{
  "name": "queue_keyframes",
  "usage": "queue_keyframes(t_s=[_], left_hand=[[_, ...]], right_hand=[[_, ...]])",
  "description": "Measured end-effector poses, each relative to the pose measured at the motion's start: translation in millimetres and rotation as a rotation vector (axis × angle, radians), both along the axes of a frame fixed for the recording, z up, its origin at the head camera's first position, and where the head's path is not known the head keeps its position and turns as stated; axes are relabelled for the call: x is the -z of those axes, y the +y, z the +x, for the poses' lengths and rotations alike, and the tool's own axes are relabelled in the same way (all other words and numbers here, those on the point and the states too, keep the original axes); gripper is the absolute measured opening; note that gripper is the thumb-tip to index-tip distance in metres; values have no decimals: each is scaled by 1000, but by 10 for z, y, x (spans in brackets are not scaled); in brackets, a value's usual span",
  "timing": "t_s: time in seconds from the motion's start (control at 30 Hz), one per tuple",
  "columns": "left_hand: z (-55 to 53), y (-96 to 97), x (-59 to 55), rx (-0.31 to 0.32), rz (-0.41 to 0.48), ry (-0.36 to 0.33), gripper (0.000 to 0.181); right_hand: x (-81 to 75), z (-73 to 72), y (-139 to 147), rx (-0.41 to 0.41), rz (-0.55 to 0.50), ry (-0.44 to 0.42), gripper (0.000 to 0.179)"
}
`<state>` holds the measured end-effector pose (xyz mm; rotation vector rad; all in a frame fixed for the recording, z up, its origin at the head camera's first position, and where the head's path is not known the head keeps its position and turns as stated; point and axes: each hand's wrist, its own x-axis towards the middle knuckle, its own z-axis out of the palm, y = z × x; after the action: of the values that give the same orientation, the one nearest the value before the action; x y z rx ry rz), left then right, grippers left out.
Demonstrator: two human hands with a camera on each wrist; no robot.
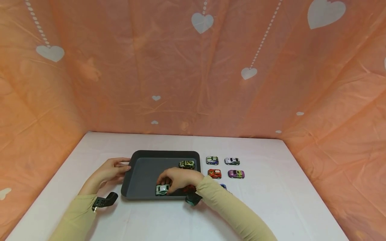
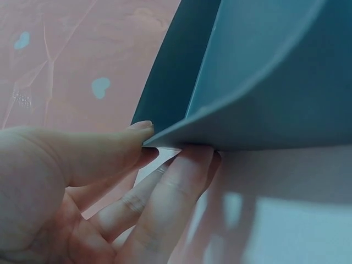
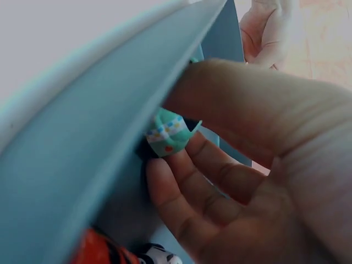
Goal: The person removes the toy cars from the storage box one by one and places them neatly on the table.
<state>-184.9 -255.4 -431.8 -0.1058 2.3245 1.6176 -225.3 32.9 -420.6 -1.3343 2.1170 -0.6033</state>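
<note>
My left hand (image 1: 112, 170) pinches the left rim of a dark grey tray (image 1: 147, 167), thumb on one side and fingers on the other in the left wrist view. Inside the tray, near its front edge, my right hand (image 1: 178, 178) grips a mint-green toy car (image 1: 162, 190) between thumb and fingers. The right wrist view shows the car's green end (image 3: 168, 135) with a dotted pale band, partly covered by the thumb. A camouflage toy car (image 1: 186, 164) sits at the tray's back right. Beside my right wrist a red-and-black toy car (image 3: 102, 250) is partly hidden.
Right of the tray, on the white table (image 1: 271, 201), stand a striped toy car (image 1: 212, 160), a silver one (image 1: 232, 161), a red one (image 1: 214, 173) and a purple-green one (image 1: 236, 174). A blue car (image 1: 223, 186) is mostly behind my right sleeve. Orange curtains (image 1: 181, 83) enclose the table.
</note>
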Motion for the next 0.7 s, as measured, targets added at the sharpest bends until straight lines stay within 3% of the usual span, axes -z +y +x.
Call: queue_keyframes(t_s=[0.47, 0.7], left_hand=[[0, 6, -16, 6, 13, 2, 57], [0, 12, -23, 15, 26, 7, 55]], right_hand=[[-45, -43, 106, -1, -27, 35, 43], [-191, -72, 309, 42, -92, 50, 44]])
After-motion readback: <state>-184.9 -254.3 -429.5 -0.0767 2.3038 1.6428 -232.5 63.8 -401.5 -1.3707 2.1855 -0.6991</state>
